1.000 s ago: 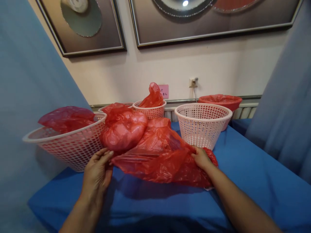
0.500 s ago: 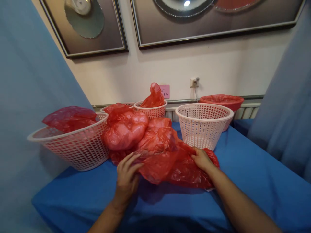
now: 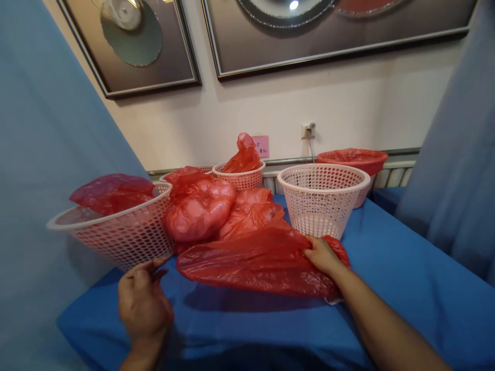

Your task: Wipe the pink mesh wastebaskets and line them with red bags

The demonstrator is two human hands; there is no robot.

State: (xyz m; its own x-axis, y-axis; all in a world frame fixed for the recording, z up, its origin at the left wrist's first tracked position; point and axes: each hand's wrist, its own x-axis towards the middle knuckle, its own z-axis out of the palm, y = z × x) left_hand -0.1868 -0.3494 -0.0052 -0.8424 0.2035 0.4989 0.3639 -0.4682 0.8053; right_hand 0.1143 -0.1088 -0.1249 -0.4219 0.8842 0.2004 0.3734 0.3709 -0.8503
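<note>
A red plastic bag [image 3: 247, 263] lies stretched sideways in front of me, its left end lifted off the blue-covered table. My right hand [image 3: 323, 255] pinches the bag at its right part, beside a white perforated basket [image 3: 320, 206]. Off the bag's left end is my left hand [image 3: 145, 304], with its fingers bent and the tips a little apart. I see nothing held in it. Behind the stretched bag sits a heap of crumpled red bags [image 3: 201, 206].
At left, a tilted white basket [image 3: 127, 237] holds a red bag. Another small basket [image 3: 240, 179] with a red bag stands behind the heap. A red-lined basket [image 3: 351, 159] is at back right. Blue curtains [image 3: 448, 154] hang on both sides.
My left hand has moved left and towards me, away from the bag. The bag's left part has spread out to the left. My right hand keeps its grip in nearly the same place.
</note>
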